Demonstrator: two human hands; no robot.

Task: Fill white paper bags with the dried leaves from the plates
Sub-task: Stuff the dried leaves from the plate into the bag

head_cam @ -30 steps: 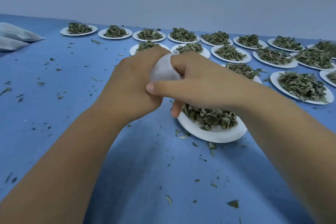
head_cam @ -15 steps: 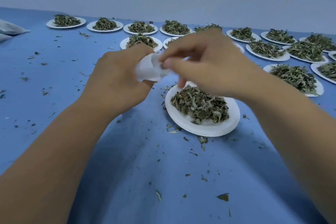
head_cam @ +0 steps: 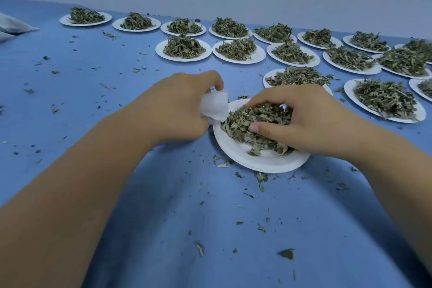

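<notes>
White paper bag [head_cam: 215, 105], centre of frame: pinched in the curled fingers [head_cam: 210, 79] of the left hand [head_cam: 177, 110], its lower edge touching the heap of dried leaves [head_cam: 247, 121] at the left rim of the near plate [head_cam: 264, 161]. Right hand [head_cam: 304, 121] lies on that heap, thumb and fingers curled round a clump of leaves. Blue counter [head_cam: 163, 217] carries scattered leaf fragments. Further plates of leaves [head_cam: 183, 50] stand in rows across the upper right. Pale filled bags [head_cam: 11, 27] lie at the upper left edge.
</notes>
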